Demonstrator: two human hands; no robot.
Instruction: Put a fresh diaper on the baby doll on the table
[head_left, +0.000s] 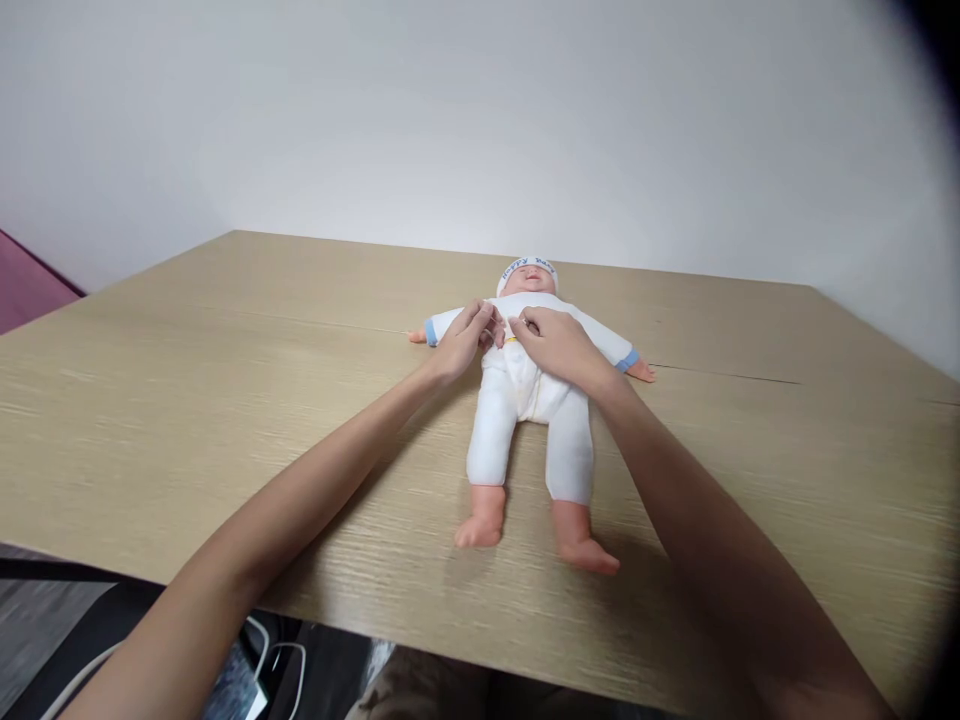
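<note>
Small plastic baby doll in a white cloth romper with blue cuffs (534,390) lies face up on the pale wood-grain desk (225,400), head toward the far edge, bare feet pointing at the near edge, roughly mid-desk and a bit toward the far side. Your left hand (466,338) and right hand (556,345) both sit on the doll's chest, fingertips pinched on the romper front, close together near the neckline. Both are clenched on fabric; exactly what you grip, a snap or just cloth, is too small to tell.

Risks from here, as a judgement:
- The doll is light and nothing pins it, so a hard tug on the cloth likely lifts or slides the whole body toward you.
- Both pinches sit on one small spot, so your fingers can slip off the thin fabric.
- An uneven pull from one hand could twist the doll sideways on the smooth top.
- Your forearms cross over the legs and could nudge them.

White printed headband (528,268) may ride off if the head drags.
</note>
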